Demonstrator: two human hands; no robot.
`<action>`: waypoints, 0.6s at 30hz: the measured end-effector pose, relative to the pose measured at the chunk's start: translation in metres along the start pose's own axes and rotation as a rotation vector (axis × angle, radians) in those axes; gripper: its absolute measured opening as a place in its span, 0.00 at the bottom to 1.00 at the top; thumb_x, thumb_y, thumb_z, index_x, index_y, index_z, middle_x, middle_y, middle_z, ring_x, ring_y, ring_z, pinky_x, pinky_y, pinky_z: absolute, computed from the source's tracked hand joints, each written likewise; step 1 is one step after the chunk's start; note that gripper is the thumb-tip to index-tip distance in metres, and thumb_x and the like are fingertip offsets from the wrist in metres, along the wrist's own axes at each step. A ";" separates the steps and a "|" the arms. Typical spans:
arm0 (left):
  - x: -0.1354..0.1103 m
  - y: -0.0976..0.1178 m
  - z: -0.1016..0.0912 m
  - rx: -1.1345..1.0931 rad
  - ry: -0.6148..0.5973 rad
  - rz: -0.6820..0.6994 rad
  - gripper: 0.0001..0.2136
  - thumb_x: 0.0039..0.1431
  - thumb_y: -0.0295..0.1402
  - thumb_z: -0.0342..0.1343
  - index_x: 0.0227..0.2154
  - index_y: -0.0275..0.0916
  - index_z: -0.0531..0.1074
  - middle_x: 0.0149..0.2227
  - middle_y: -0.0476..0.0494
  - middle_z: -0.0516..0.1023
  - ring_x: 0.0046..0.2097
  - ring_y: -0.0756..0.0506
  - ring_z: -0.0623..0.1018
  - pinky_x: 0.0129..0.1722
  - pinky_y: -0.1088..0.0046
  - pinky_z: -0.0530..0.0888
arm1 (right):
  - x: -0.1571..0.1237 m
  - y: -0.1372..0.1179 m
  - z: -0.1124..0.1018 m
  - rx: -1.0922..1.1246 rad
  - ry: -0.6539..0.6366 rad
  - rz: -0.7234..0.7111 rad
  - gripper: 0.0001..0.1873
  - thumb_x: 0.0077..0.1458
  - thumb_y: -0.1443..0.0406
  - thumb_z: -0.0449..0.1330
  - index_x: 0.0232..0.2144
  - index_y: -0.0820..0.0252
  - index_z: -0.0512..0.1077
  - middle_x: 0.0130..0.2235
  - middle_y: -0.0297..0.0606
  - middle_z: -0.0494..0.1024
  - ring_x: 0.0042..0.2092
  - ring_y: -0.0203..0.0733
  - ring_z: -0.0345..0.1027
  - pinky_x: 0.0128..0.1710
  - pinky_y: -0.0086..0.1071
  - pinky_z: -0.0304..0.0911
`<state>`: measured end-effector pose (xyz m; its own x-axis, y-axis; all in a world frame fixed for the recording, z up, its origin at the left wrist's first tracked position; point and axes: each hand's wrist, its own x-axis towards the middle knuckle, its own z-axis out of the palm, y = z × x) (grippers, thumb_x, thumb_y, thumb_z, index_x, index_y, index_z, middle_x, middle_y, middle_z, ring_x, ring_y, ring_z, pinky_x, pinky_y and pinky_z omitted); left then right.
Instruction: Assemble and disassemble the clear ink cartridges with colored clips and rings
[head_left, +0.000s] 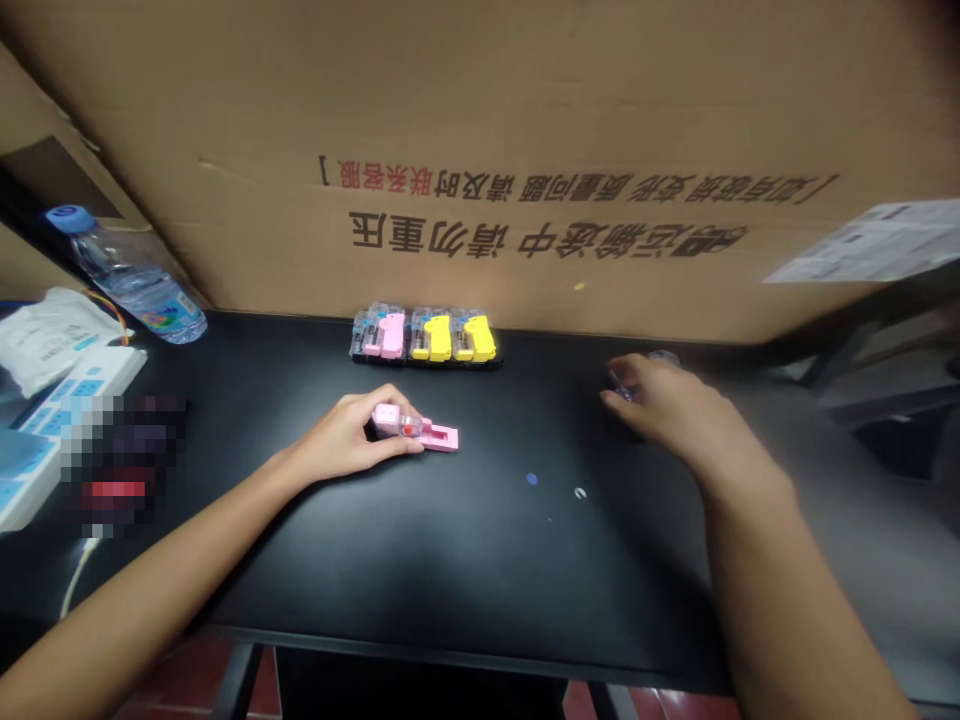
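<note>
The left hand point(349, 435) is clamped on the pink piece point(442, 437), thumb and fingers around its clear end, over the left half of the table point(465, 580), a little nearer its far edge than its near one. The pink tray end juts out free towards the right edge; a knock there could twist the piece in the fingers, since only the other end is held.

The right hand point(667, 405) is over the right half, nearer the far edge, fingers curled at a clear part point(624, 385). Blur hides the contact, so I cannot tell whether they clamp it or only touch it. A loose pinch could let it slip, and its smooth-looking plastic could slide on the table.

Along the far edge, left of its middle, stand a pink unit point(386, 335) and two yellow units point(433, 338) in a close row; a careless reach by the left hand could jostle them. Between the hands, towards the near edge, a blue disc point(532, 479) and a white scrap point(580, 493) lie loose; a dragging sleeve-less forearm could sweep them off.
</note>
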<state>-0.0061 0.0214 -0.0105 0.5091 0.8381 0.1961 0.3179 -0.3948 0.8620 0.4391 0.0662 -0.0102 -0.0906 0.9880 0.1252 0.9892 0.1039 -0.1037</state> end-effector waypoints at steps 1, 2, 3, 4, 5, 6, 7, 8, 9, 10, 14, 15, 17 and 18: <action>0.000 0.000 0.000 -0.008 0.000 0.003 0.14 0.63 0.42 0.71 0.43 0.42 0.76 0.49 0.44 0.88 0.50 0.43 0.87 0.51 0.68 0.79 | 0.001 -0.001 0.004 0.004 -0.032 0.008 0.18 0.60 0.60 0.62 0.52 0.57 0.77 0.45 0.53 0.84 0.42 0.62 0.80 0.37 0.48 0.74; 0.001 0.000 0.000 -0.018 0.000 0.005 0.14 0.63 0.41 0.72 0.43 0.42 0.76 0.49 0.44 0.88 0.50 0.43 0.87 0.52 0.68 0.79 | 0.002 -0.006 0.006 0.020 -0.063 0.020 0.19 0.59 0.62 0.62 0.52 0.57 0.78 0.45 0.51 0.84 0.42 0.60 0.81 0.39 0.46 0.75; 0.001 0.000 0.000 -0.030 -0.002 0.004 0.14 0.62 0.41 0.72 0.43 0.42 0.76 0.49 0.44 0.88 0.50 0.43 0.87 0.52 0.68 0.79 | 0.003 -0.012 0.007 0.055 -0.094 0.012 0.19 0.58 0.64 0.61 0.52 0.57 0.78 0.45 0.50 0.84 0.42 0.56 0.81 0.39 0.45 0.75; 0.001 0.000 -0.001 -0.041 -0.005 0.003 0.15 0.61 0.41 0.73 0.42 0.41 0.76 0.49 0.44 0.88 0.50 0.43 0.87 0.52 0.68 0.79 | 0.004 -0.021 0.007 0.105 -0.119 -0.010 0.19 0.57 0.66 0.60 0.51 0.57 0.79 0.45 0.49 0.84 0.40 0.53 0.81 0.39 0.43 0.75; 0.002 -0.001 -0.001 -0.048 -0.009 0.002 0.15 0.60 0.42 0.73 0.41 0.41 0.75 0.49 0.44 0.88 0.50 0.43 0.87 0.52 0.68 0.79 | 0.004 -0.030 0.006 0.158 -0.134 -0.033 0.19 0.57 0.67 0.60 0.51 0.58 0.79 0.45 0.48 0.84 0.38 0.51 0.81 0.38 0.41 0.75; 0.002 -0.001 -0.001 -0.051 -0.013 0.001 0.16 0.59 0.42 0.74 0.40 0.41 0.74 0.49 0.43 0.88 0.49 0.43 0.87 0.51 0.68 0.79 | 0.004 -0.040 0.005 0.211 -0.137 -0.052 0.19 0.57 0.67 0.59 0.50 0.58 0.79 0.44 0.47 0.83 0.37 0.49 0.80 0.36 0.39 0.75; 0.002 -0.001 -0.001 -0.051 -0.015 0.000 0.17 0.59 0.42 0.75 0.39 0.41 0.73 0.48 0.43 0.88 0.49 0.43 0.87 0.50 0.68 0.78 | 0.003 -0.051 0.005 0.265 -0.137 -0.080 0.18 0.57 0.66 0.59 0.49 0.57 0.79 0.43 0.46 0.83 0.36 0.47 0.79 0.36 0.38 0.75; 0.002 -0.001 -0.002 -0.048 -0.017 0.001 0.18 0.58 0.42 0.75 0.38 0.40 0.73 0.48 0.43 0.88 0.48 0.43 0.87 0.48 0.69 0.78 | 0.001 -0.061 0.005 0.319 -0.136 -0.115 0.16 0.58 0.66 0.60 0.48 0.56 0.79 0.42 0.45 0.83 0.35 0.46 0.79 0.35 0.38 0.75; 0.002 -0.001 -0.002 -0.044 -0.018 0.002 0.18 0.58 0.43 0.75 0.37 0.40 0.72 0.48 0.43 0.88 0.48 0.44 0.87 0.47 0.69 0.78 | -0.001 -0.072 0.005 0.375 -0.123 -0.139 0.15 0.57 0.66 0.60 0.47 0.56 0.79 0.40 0.43 0.83 0.34 0.45 0.78 0.35 0.37 0.75; 0.002 -0.001 -0.002 -0.041 -0.019 0.005 0.18 0.58 0.43 0.75 0.37 0.40 0.71 0.48 0.42 0.88 0.47 0.44 0.87 0.46 0.70 0.78 | -0.004 -0.083 0.007 0.431 -0.117 -0.165 0.14 0.58 0.66 0.60 0.46 0.56 0.78 0.38 0.41 0.83 0.33 0.44 0.78 0.34 0.36 0.74; 0.002 0.000 -0.003 -0.043 -0.028 0.009 0.18 0.58 0.43 0.75 0.38 0.40 0.72 0.48 0.43 0.88 0.47 0.44 0.87 0.47 0.70 0.78 | -0.017 -0.123 0.013 0.504 -0.075 -0.298 0.10 0.63 0.65 0.59 0.46 0.58 0.76 0.38 0.40 0.81 0.33 0.43 0.77 0.36 0.37 0.74; 0.002 0.000 -0.003 -0.041 -0.030 0.008 0.17 0.59 0.43 0.74 0.39 0.40 0.73 0.48 0.43 0.88 0.47 0.44 0.87 0.48 0.69 0.78 | -0.021 -0.130 0.012 0.502 -0.073 -0.319 0.11 0.64 0.65 0.59 0.47 0.58 0.76 0.39 0.41 0.82 0.34 0.43 0.77 0.37 0.37 0.74; 0.002 0.000 -0.003 -0.018 -0.032 0.012 0.17 0.59 0.43 0.74 0.43 0.41 0.76 0.47 0.43 0.87 0.47 0.44 0.86 0.49 0.68 0.78 | -0.028 -0.139 0.008 0.459 -0.054 -0.346 0.12 0.65 0.64 0.61 0.50 0.56 0.76 0.41 0.42 0.82 0.37 0.46 0.78 0.38 0.39 0.74; 0.002 0.000 -0.004 0.000 -0.031 0.021 0.17 0.59 0.43 0.74 0.45 0.41 0.77 0.47 0.43 0.87 0.47 0.44 0.86 0.49 0.68 0.78 | -0.031 -0.141 0.004 0.415 -0.054 -0.351 0.15 0.64 0.61 0.63 0.53 0.54 0.76 0.42 0.43 0.83 0.39 0.48 0.79 0.38 0.40 0.74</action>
<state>-0.0079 0.0247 -0.0085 0.5401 0.8175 0.2000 0.3069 -0.4126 0.8577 0.3016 0.0218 -0.0031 -0.4240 0.8891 0.1725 0.7707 0.4543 -0.4469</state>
